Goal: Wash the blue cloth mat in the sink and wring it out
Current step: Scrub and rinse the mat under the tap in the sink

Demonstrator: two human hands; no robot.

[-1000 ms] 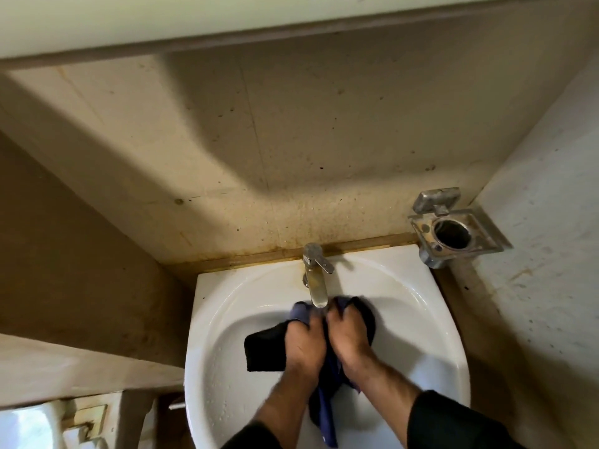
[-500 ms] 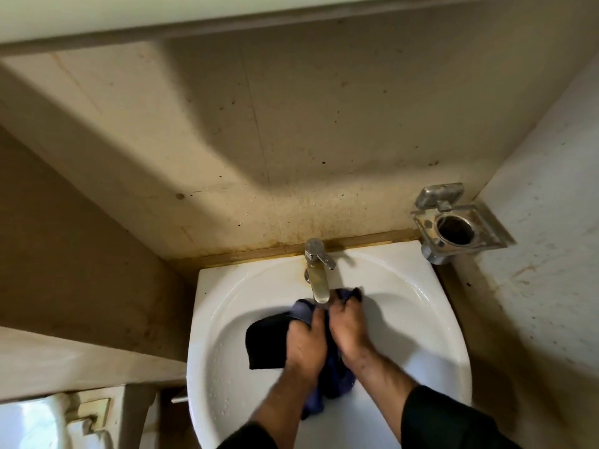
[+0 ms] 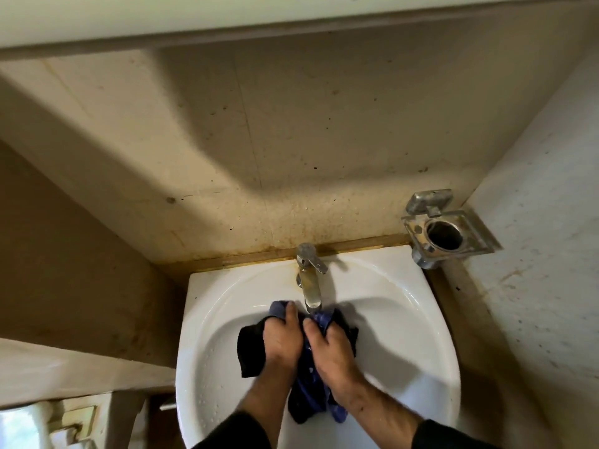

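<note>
Head view: my left hand (image 3: 281, 338) and right hand (image 3: 330, 350) both grip bunched blue cloth mat (image 3: 308, 387) over white sink (image 3: 207, 322) basin, directly under faucet (image 3: 309, 280) spout so water hits fabric. Fists close together for scrubbing. Wringing not yet done.

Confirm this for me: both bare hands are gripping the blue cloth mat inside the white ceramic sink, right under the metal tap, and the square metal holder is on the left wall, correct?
Not quite. The head view shows the square metal holder on the right wall, not the left. The rest holds: left hand and right hand grip the blue cloth mat in the white ceramic sink under the metal tap.
</note>
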